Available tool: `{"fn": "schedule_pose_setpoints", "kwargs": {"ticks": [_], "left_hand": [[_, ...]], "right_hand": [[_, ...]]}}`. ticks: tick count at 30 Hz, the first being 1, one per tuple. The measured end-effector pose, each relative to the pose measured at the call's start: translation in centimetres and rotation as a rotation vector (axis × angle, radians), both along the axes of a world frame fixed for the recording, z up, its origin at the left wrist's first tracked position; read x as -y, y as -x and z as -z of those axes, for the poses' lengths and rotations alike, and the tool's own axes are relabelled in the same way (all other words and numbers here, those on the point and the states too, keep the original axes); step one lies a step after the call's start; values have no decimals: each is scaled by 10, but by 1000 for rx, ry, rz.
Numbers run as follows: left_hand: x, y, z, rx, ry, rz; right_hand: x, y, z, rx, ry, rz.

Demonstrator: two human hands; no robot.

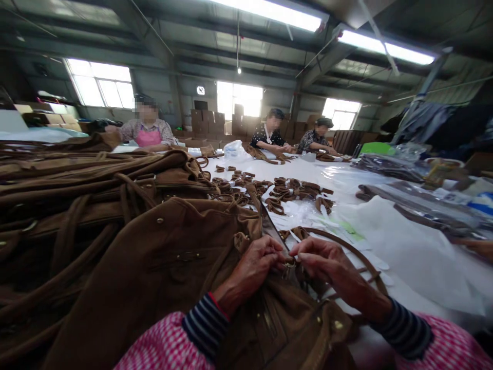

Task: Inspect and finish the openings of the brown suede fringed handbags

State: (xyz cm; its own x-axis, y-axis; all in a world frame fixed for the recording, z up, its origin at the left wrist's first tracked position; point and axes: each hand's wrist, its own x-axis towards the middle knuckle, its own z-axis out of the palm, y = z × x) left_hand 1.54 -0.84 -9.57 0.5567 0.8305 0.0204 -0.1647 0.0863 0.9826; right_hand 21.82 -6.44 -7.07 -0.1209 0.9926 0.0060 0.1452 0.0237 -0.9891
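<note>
A brown bag [185, 257] with metal studs lies in front of me. My left hand [256, 264] is closed at the bag's upper edge, thumb and fingers pinched by a small metal fitting [288, 264]. From the other side, my right hand [333, 262] pinches at the same fitting, its fingertips close to those of my left hand. What exactly sits between the fingertips is too small to make out. A curved brown strap [356, 246] runs behind my right hand.
Brown bags [96, 180] are piled at the left. Bundled brown straps [281, 190] lie on the white table [346, 180]. Plastic-wrapped items [419, 203] are at the right. Three people work across the table, one in a pink apron [148, 136].
</note>
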Motion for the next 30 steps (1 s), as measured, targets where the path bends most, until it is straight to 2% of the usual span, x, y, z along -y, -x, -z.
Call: {"fn": "schedule_pose_setpoints", "kwargs": {"ticks": [7, 12, 18, 22, 28, 30], "left_hand": [[4, -3, 2, -52, -43, -81], [6, -5, 6, -46, -159, -112], [10, -12, 1, -83, -147, -238], [13, -11, 1, -204, -198, -282], [12, -6, 0, -381, -460, -339], [11, -5, -2, -369, -447, -308]], "right_hand": [[-12, 19, -4, -2, -28, -49], [-16, 22, 6, 14, -107, 32], [-16, 26, 4, 57, -147, 91], [-16, 24, 1, 182, -155, 47], [-19, 30, -4, 444, -271, 37], [-20, 32, -6, 465, -290, 52]]}}
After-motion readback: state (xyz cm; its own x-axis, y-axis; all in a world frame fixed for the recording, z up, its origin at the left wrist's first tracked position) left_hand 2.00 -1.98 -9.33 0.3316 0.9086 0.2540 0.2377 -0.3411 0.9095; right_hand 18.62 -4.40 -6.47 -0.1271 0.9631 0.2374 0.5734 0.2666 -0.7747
